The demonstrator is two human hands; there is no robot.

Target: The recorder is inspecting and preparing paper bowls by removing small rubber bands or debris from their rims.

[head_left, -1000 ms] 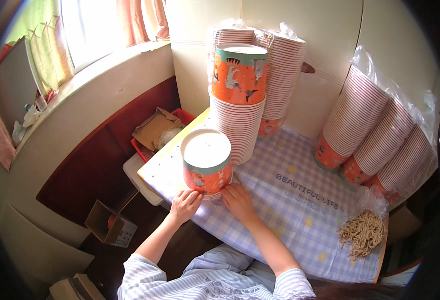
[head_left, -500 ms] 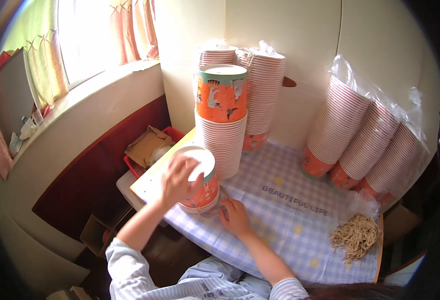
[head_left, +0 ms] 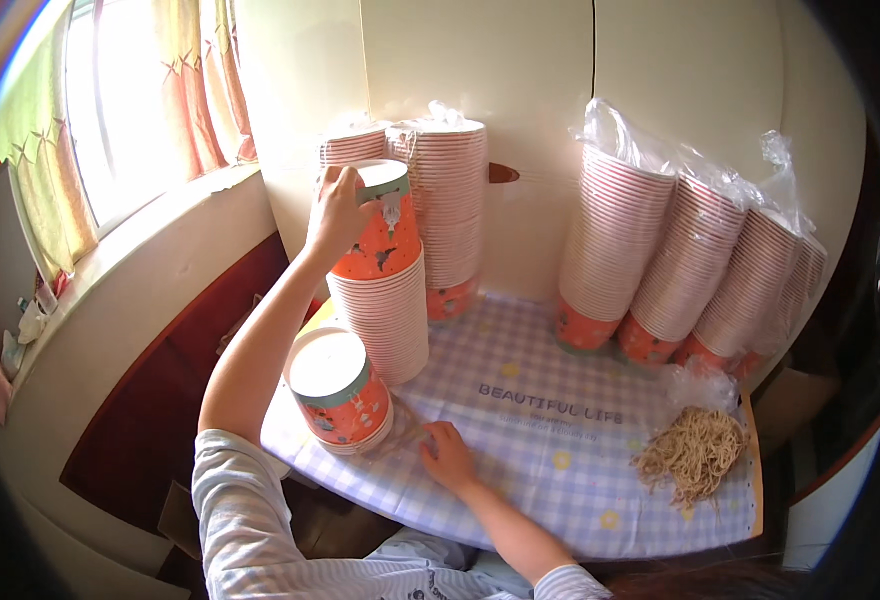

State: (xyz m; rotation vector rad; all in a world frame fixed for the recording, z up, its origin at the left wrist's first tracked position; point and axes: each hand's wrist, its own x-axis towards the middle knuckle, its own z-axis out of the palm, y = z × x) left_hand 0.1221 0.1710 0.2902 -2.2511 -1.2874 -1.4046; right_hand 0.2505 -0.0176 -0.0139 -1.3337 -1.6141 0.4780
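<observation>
My left hand (head_left: 338, 222) is closed on the rim of the top paper tub (head_left: 392, 225), orange with a green band and grey animal figures. That tub sits upside down on a tall stack of nested paper tubs (head_left: 380, 315), whose pale rims show. In front stands a short upside-down stack of the same tubs (head_left: 348, 408) with a white base on top. Clear plastic film (head_left: 396, 432) lies beside it on the table. My right hand (head_left: 448, 460) rests there with curled fingers pinching the film's edge, though the fingertips are partly hidden.
Plastic-wrapped tub stacks stand behind the tall stack (head_left: 455, 200) and along the right (head_left: 615, 240). A bundle of tan strings (head_left: 695, 455) lies on the checked tablecloth (head_left: 520, 470) at right. The window wall (head_left: 160, 300) closes off the left side.
My left hand has gone from the short stack up and away to the tub on the tall stack. My right hand stays low by the film. The view has shifted rightward.
</observation>
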